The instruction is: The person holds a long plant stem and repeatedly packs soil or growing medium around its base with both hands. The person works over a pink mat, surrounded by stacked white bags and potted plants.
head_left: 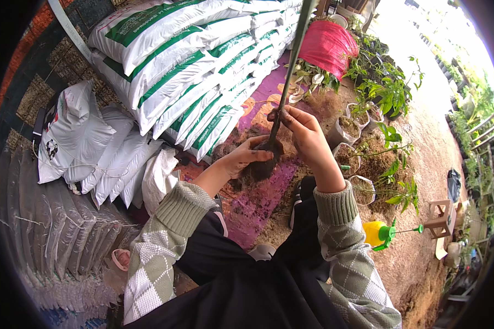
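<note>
My left hand [251,155] cups the dark, soil-covered root ball [262,167] at the lower end of a long plant stem [287,82]. Higher up, the thumb and fingers of my right hand [298,123] pinch that stem just above the roots. The stem stands tilted and runs out past the top of the picture. Soil is smeared on the fingers of both hands. Under them lies a purple and orange patterned mat [251,214] strewn with loose soil.
White and green plastic sacks [177,61] are stacked at upper left. Potted seedlings in white bags [360,189] stand to the right, near a yellow spray bottle [376,233] with a green top. Beyond the mat is a red sack [327,47]. A pink cup-like container [121,260] sits at lower left.
</note>
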The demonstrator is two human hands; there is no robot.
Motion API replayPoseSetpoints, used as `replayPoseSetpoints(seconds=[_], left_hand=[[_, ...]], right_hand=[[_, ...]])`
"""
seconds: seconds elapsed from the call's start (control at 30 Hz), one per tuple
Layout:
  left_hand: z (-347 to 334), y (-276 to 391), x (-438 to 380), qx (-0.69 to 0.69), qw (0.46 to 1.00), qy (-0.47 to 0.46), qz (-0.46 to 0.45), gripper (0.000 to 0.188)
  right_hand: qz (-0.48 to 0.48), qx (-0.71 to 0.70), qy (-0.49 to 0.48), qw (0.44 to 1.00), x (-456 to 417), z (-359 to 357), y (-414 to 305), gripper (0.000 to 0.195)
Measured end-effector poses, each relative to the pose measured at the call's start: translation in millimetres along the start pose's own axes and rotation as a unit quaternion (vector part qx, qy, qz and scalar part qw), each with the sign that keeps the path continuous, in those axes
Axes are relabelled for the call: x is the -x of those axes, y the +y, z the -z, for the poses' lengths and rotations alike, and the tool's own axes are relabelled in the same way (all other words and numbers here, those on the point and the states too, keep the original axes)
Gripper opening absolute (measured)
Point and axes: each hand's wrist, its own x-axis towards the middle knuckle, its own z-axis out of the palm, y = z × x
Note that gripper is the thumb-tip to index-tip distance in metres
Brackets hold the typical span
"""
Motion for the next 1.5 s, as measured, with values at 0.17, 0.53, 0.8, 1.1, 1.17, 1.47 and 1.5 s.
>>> replayPoseSetpoints(seconds=[0.17, 0.53, 0.8, 1.1, 1.17, 1.47, 1.5], left_hand=[[11, -10, -2, -0.083, 0.995, 0.025, -0.056, 0.042], [0, 14, 1, -0.124, 0.986, 0.111, 0.011, 0.037], [3, 32, 12, -0.054, 0.962, 0.232, -0.132, 0.045], [20, 27, -6, 0.076, 0.940, 0.267, -0.198, 0.038], [18, 30, -10, 0.075, 0.939, 0.267, -0.204, 0.036], [7, 33, -29, 0.072, 0.920, 0.320, -0.214, 0.025], [3, 33, -31, 0.069, 0.920, 0.321, -0.214, 0.024]], right_hand=[[0.036, 0.087, 0.011, 0.995, -4, 2, 2, 0.023], [0.080, 0.180, 0.103, 0.975, -25, 6, 20, 0.030], [-0.021, 0.181, 0.008, 0.983, -11, -2, 34, 0.058], [0.007, 0.351, 0.045, 0.935, 28, -37, 38, 0.043], [0.027, 0.344, 0.086, 0.935, 28, -37, 31, 0.024], [0.103, 0.385, 0.107, 0.911, 34, -27, 14, 0.012], [0.104, 0.387, 0.107, 0.910, 36, -27, 11, 0.012]])
